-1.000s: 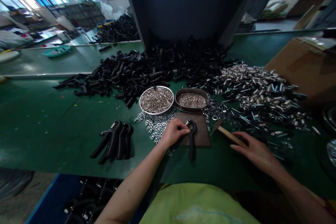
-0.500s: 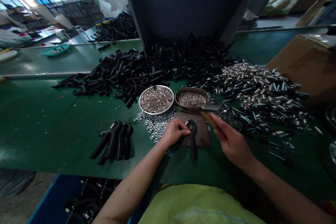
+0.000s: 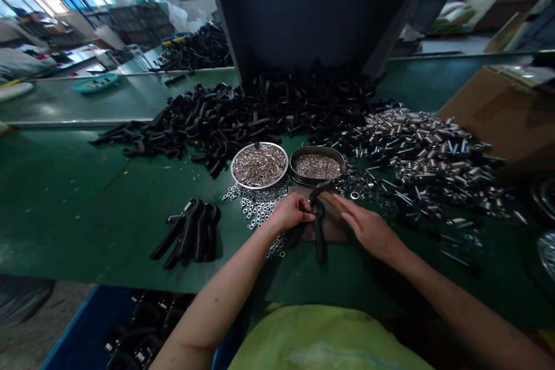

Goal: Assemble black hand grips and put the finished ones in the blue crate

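Note:
In my right hand [image 3: 370, 230] is a hammer [image 3: 333, 202], my fingers wrapped round its wooden handle. The hammer's dark head is over the ring-shaped end of a black plastic clamp part [image 3: 319, 243]. My left hand [image 3: 293, 211] pinches that end from the left, and the hammer partly hides it. Beneath lies a square brown plate [image 3: 339, 230] on the green table. Small metal nuts [image 3: 258, 208] are scattered just left of the plate. Behind it stand a round dish of metal pins [image 3: 260, 165] and an oval tin of small metal pieces [image 3: 318, 165].
Several black clamp parts [image 3: 191, 234] lie together at the left. A heap of black parts [image 3: 208, 115] spills from a tipped grey bin [image 3: 321, 23]. Metal-tipped screws [image 3: 425, 150] are piled at the right, near a cardboard box [image 3: 489, 110]. A blue crate [image 3: 82, 324] stands below the table edge.
The hammer has come down and to the left, from above the plate onto the clamp part's end. My left hand has stayed there with the part.

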Tool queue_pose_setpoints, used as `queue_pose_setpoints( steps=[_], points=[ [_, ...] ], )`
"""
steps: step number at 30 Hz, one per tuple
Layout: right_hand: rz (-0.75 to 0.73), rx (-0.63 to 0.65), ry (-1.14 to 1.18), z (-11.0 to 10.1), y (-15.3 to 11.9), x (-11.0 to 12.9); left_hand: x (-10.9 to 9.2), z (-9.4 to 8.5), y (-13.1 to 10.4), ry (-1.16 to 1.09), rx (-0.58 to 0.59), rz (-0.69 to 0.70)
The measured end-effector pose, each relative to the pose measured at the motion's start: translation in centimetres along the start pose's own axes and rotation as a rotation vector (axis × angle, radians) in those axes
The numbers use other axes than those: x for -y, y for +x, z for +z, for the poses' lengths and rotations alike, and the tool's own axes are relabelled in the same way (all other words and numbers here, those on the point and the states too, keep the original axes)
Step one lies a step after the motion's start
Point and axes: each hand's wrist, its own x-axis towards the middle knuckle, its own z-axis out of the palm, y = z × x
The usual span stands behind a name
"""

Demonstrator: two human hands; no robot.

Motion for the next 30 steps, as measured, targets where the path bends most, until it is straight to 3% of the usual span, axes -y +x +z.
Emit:
queue_pose_setpoints(
  steps=[2,4,6,8,10,11,14,16,19,21,25,26,30],
  points=[
    [0.017,-0.019,0.031,-0.6,-0.2,0.3,-0.1,0.2,-0.8,0.057,-0.074,0.056],
    [-0.014,-0.085,0.075,-1.7,-1.2,1.2,0.0,0.7,-2.2,0.161,-0.242,0.142],
    [-0.085,-0.194,0.131,-2.5,-2.8,2.0,0.4,1.4,-3.9,0.257,-0.436,0.215],
    [-0.174,-0.352,0.182,-2.4,-4.2,2.1,1.0,2.3,-5.4,0.3,-0.517,0.223],
    [-0.256,-0.443,0.181,-1.6,-5.0,1.7,1.5,3.0,-6.3,0.311,-0.473,0.174],
    [-0.275,-0.418,0.151,-1.1,-5.1,1.4,1.7,3.3,-6.6,0.311,-0.433,0.135],
    [-0.244,-0.145,0.03,-0.4,-4.5,1.0,2.0,3.6,-6.6,0.315,-0.367,0.056],
    [-0.225,-0.078,0.005,-0.7,-4.2,1.5,1.9,3.5,-6.4,0.319,-0.363,0.055],
    [-0.266,-0.264,0.031,-1.2,-4.4,2.3,1.8,3.3,-6.2,0.309,-0.368,0.071],
    [-0.291,-0.306,0.004,-1.0,-4.7,2.3,1.8,3.3,-6.2,0.303,-0.371,0.072],
    [-0.235,-0.018,-0.117,-0.4,-4.1,1.9,1.8,3.2,-6.2,0.318,-0.356,0.062],
    [-0.226,0.001,-0.104,-0.4,-3.7,1.9,1.7,3.2,-6.2,0.324,-0.352,0.058],
    [-0.206,-0.249,0.009,-0.7,-1.9,1.9,1.4,2.9,-6.1,0.338,-0.323,0.023]
  ],
)
